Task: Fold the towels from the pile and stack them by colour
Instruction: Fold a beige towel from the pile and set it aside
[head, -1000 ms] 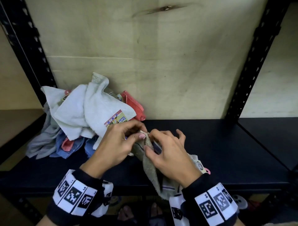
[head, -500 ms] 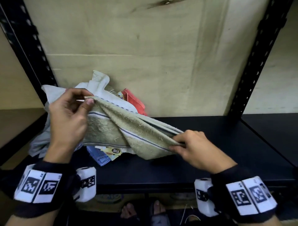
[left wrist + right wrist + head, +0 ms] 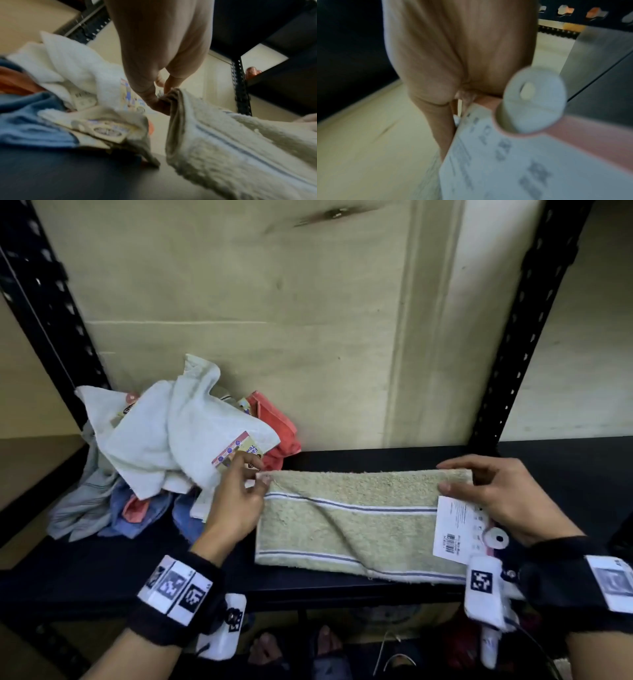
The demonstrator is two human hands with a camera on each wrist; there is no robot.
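My left hand [image 3: 236, 501] pinched one far corner of the beige towel [image 3: 349, 525] – my right hand [image 3: 493, 494] the other. I judged this kept the fold even on the shelf [image 3: 342, 457].

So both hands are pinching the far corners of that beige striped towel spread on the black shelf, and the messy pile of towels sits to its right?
Not quite: the pile of towels sits to the left of the beige striped towel, as the head view shows. The rest holds: left hand and right hand pinch its far corners on the black shelf.
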